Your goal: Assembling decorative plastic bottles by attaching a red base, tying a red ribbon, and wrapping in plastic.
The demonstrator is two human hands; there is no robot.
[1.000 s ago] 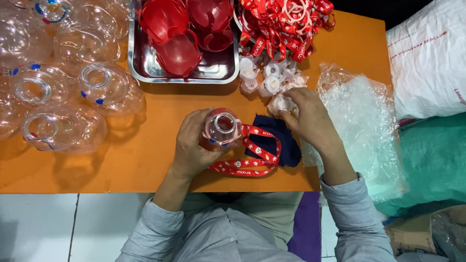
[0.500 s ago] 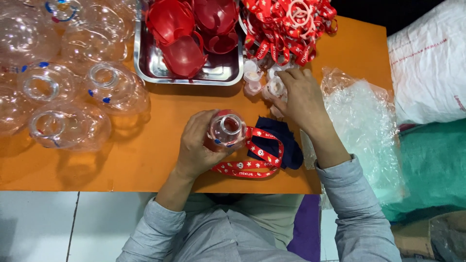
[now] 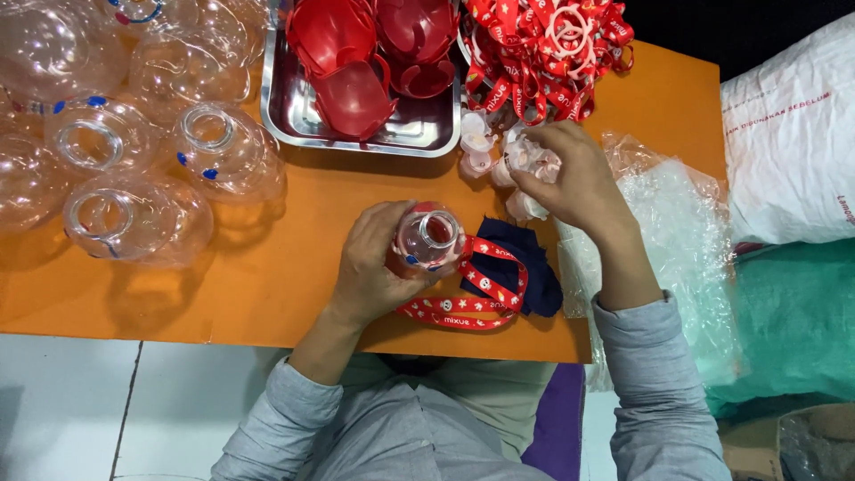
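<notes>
1. Left hand [image 3: 374, 267] grips a clear bottle [image 3: 426, 240] just below the steel tray [image 3: 285, 116].
2. Right hand [image 3: 570, 174] pinches small white caps [image 3: 499, 156] beside that tray.
3. Bottle looks light, thin-walled, slippery; hold its body.

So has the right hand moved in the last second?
Yes. The right hand has reached away from the body, toward the metal tray, onto the small white caps.

Orange table [image 3: 223, 294] over pale tiled floor [image 3: 89, 401]
</notes>
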